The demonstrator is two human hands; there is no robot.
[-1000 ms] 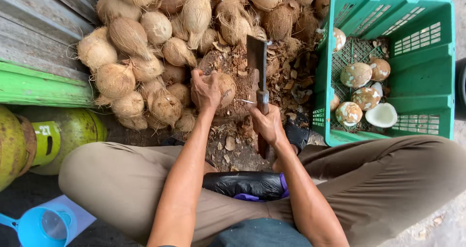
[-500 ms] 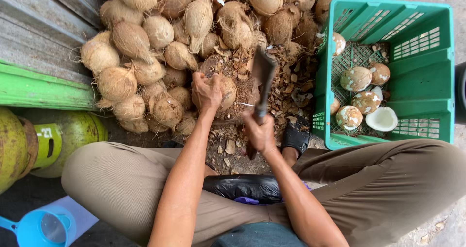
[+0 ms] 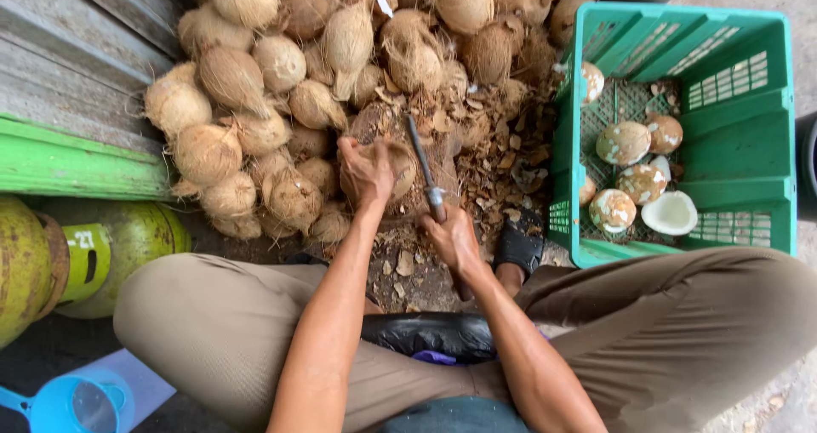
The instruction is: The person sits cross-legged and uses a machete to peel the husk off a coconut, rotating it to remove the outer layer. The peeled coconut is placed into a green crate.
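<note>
Husked coconut pile (image 3: 281, 67) lies behind; green crate (image 3: 732, 135) stands right. Left hand (image 3: 366, 171) grips the coconut (image 3: 396, 173); right hand (image 3: 451, 239) clenches the cleaver (image 3: 423, 171). The blade, earlier raised, now meets the coconut.

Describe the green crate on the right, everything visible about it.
The green crate looks like plastic, rectangular, with slotted walls and a lattice floor. It stands open-topped on the ground right of the husked coconut pile, beside the person's right knee. Inside lie several peeled coconuts, mottled brown and white, and one opened half showing white flesh. Neither hand touches it.
</note>
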